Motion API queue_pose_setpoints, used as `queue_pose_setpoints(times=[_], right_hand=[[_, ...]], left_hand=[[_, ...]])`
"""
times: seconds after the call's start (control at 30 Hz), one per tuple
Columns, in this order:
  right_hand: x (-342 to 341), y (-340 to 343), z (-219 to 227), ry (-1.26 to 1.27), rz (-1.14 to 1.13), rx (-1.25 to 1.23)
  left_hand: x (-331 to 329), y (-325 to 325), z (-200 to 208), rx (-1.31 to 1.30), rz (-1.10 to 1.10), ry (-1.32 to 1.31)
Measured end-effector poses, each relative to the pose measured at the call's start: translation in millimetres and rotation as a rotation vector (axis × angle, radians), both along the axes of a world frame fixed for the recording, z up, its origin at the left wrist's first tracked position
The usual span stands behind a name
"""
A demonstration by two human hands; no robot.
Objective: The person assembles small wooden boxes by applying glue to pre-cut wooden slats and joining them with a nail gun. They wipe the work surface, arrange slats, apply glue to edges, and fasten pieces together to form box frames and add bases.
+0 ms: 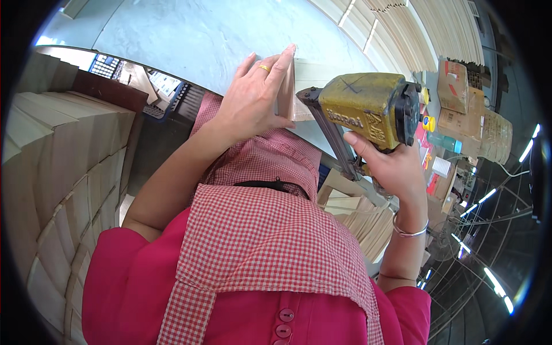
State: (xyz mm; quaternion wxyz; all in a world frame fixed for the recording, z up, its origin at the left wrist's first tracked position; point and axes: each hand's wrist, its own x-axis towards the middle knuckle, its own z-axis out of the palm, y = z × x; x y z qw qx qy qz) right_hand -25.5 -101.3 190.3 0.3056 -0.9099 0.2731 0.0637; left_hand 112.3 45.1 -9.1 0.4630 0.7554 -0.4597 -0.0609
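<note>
My right hand [394, 171] is wrapped round the handle of a worn yellow nail gun [362, 103], whose black nose points left. The nose is close to the right side of a pale wooden board [286, 95] standing on edge at the front of the table. My left hand [250, 98] grips this board from the left, fingers along its far part and thumb at its near end. Another light wooden piece [316, 73] extends rightward from it, partly behind the nail gun. Whether the nose touches the wood, I cannot tell.
The pale marbled tabletop [190, 34] stretches ahead. Stacked wooden boards [57, 138] rise on the left, and rows of thin wooden strips [402, 34] stand at the far right. More strips [368, 221] lie below the table edge. Cardboard boxes [460, 115] and a teal bottle [443, 142] are at the right.
</note>
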Motion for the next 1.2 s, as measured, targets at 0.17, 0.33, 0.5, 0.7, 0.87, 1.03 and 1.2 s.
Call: queue_pose_setpoints(times=[0.17, 0.33, 0.5, 0.7, 0.87, 1.03, 1.2], right_hand=[[-20.5, -11.1, 11.4, -0.175, -0.206, 0.015], [-75.6, -56.8, 16.2, -0.397, -0.662, -0.205], [-182.3, -140.7, -24.6, -0.419, -0.598, -0.126], [-286.8, -242.7, -137.1, -0.123, -0.385, -0.86], [-270.1, -223.6, -135.7, 0.214, -0.646, -0.695], [-323.8, -250.3, -185.2, 0.029, -0.68, -0.746], [-293.8, -226.3, -170.0, -0.011, -0.753, -0.688]], left_hand=[[0.3, 0.0, 5.5, -0.017, -0.012, 0.0], [-0.7, 30.0, 46.3, -0.121, 0.077, 0.682], [4.4, 91.2, 62.3, -0.474, 0.221, 1.556], [-15.3, 129.4, 38.0, -0.59, 0.25, 1.957], [-20.2, 136.2, 4.3, -0.302, 0.588, 1.512], [-0.9, 146.7, 14.2, -0.425, 0.454, 1.346], [1.0, 150.1, 20.3, -0.435, 0.321, 1.386]])
